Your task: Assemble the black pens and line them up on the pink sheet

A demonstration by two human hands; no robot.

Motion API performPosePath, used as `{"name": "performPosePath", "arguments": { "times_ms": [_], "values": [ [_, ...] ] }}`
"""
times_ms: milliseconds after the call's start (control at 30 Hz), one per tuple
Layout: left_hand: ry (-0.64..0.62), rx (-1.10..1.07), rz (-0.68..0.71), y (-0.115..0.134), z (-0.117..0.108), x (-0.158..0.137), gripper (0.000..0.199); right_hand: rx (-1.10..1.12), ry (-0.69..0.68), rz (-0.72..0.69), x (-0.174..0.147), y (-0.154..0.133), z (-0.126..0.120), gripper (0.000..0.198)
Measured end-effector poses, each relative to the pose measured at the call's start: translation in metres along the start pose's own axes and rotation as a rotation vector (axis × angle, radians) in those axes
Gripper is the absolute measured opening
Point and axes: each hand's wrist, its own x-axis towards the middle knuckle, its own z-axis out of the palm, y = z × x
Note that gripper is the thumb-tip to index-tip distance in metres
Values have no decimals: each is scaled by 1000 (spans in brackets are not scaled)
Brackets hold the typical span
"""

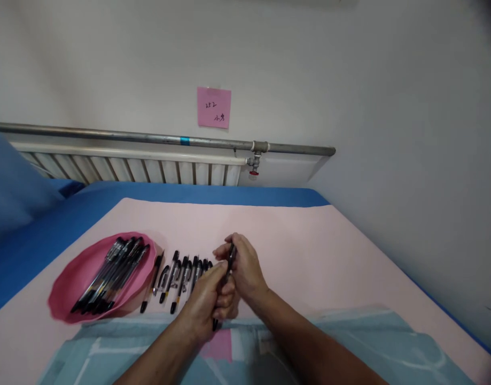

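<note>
Both hands meet over the pink mat (301, 256), around one black gel pen (231, 252). My left hand (209, 297) is closed round the pen's barrel, and the pen's lower end pokes out beneath the fist. At the upper end, my right hand (247, 264) has its thumb and fingers closed on the pen's dark top. The pen stands tilted, and my fingers hide much of it. Left of my hands lies a row of pens (175, 291), with loose black caps (164, 276) among them. My left hand partly covers the row's right end.
A pink scalloped bowl (61, 291) at the left holds several capped pens (112, 278). Light blue patterned cloth (121, 347) lies along the near edge. Behind the blue table edge (229, 193) are a white radiator (141, 168), a metal pipe (129, 136) and a wall.
</note>
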Motion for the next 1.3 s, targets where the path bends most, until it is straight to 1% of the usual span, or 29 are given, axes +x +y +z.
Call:
{"name": "performPosePath", "arguments": {
  "times_ms": [100,167,200,267,333,400,500,667,767,833,1067,1133,1200,1267,1300],
  "values": [
    [-6,80,8,3,-5,0,33,120,112,-87,18,-11,-15,20],
    [27,104,83,4,-8,1,33,105,120,-105,25,-19,-24,16],
    [45,116,126,5,-10,2,33,76,93,-93,26,-21,-27,14],
    [69,148,191,6,-13,4,31,-25,7,-22,24,-22,-28,12],
    [78,189,228,6,-15,6,30,-153,-88,64,17,-19,-24,16],
    [81,233,260,6,-14,6,28,-258,-141,96,10,-15,-17,21],
    [106,292,311,5,-12,6,27,-322,-142,61,4,-9,-10,22],
    [167,319,345,2,-11,7,32,-319,-116,43,3,-6,-9,22],
    [177,330,351,3,-12,8,32,-306,-115,30,3,-6,-10,21],
    [161,332,329,4,-12,7,31,-292,-118,41,3,-7,-9,20],
    [127,217,201,10,-11,-1,31,-178,-115,177,2,-10,-8,17],
    [88,174,167,11,-12,-3,31,-145,-144,224,3,-12,-9,18],
    [59,142,150,12,-12,-3,32,-110,-214,284,4,-15,-10,19],
    [63,145,164,11,-13,-1,32,-87,-257,321,4,-17,-10,22],
    [78,164,186,11,-13,0,31,-92,-250,321,3,-17,-9,24]
  ]
}}
